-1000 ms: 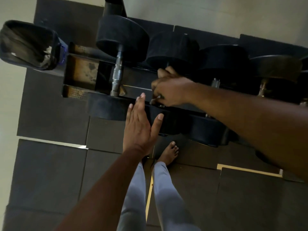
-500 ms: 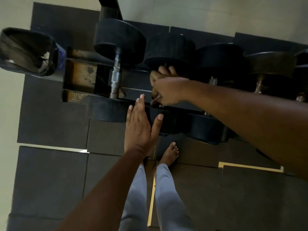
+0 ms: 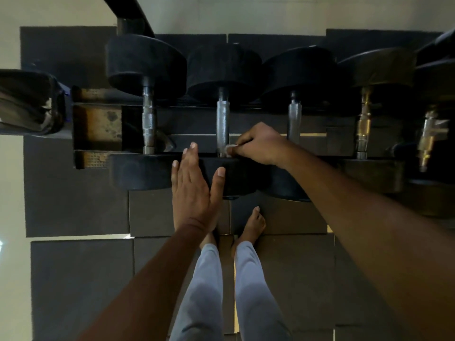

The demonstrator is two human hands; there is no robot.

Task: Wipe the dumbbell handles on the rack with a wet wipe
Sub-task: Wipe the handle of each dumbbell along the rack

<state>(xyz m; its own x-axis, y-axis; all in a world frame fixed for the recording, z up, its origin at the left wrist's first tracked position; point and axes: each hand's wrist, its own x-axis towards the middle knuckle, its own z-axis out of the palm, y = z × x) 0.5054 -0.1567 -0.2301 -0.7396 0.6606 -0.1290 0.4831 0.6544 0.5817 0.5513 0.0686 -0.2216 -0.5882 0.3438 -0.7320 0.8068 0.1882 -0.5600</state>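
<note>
At the far left a dark bin (image 3: 29,102) holds what looks like crumpled pale scraps (too dim to be sure). The second dumbbell handle (image 3: 222,124) on the rack (image 3: 98,126) runs away from the person. The right hand (image 3: 261,143) pinches a white wet wipe (image 3: 230,150) against its near end; the left hand (image 3: 194,190) hovers flat, fingers spread, gripping nothing.
</note>
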